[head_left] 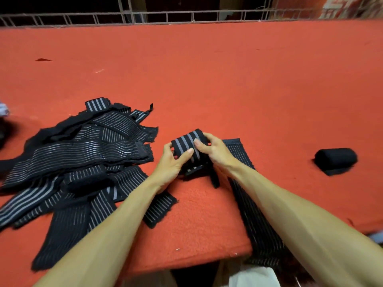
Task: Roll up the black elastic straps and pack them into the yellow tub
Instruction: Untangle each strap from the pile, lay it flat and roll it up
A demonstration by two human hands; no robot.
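Centrally, the half-wound strap roll [186, 142] lies crosswise between both hands, its axis running left to right. The left hand [172, 162] and right hand [215, 151] curl round its two ends, thumbs on top. Its unrolled tail [257, 228] trails toward the person, off the red table [248, 79] edge, so further winding likely proceeds nearward. No yellow tub is visible.

A red felt-covered table [228, 69] runs to a pale wire grid [192, 17], with darkness beyond it.
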